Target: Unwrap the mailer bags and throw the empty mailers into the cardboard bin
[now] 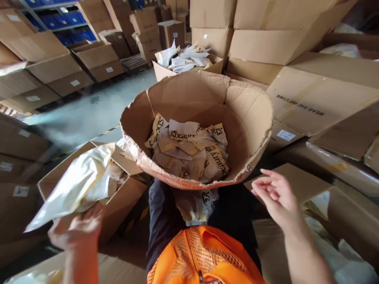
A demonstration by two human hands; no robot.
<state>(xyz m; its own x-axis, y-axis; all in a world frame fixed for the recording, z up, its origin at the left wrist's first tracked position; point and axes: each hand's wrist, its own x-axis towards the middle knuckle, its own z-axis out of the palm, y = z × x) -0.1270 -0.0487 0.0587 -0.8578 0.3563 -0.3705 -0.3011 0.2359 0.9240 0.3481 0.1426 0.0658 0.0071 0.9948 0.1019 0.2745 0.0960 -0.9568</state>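
Note:
My left hand [78, 230] is palm up at the lower left, smeared by motion, its fingers stretched out. Just beyond the fingers is a pale, shiny plastic bag [72, 183], slanting over an open carton [127, 201]; whether the hand still touches it is unclear. My right hand [274, 195] is empty, fingers loosely bent and apart, near the right rim of a large round cardboard bin [248, 114]. Several small packets [183, 130] with black lettering lie inside the bin. Another clear bag of packets [197, 205] shows below the bin, between my legs.
A carton heaped with pale packets [189, 57] stands behind the bin. Large stacked cartons [322, 98] crowd the right side. An open box with plastic bags [340, 236] sits at the lower right. Bluish floor [89, 106] stretches left toward more cartons [59, 67] and shelves with blue bins.

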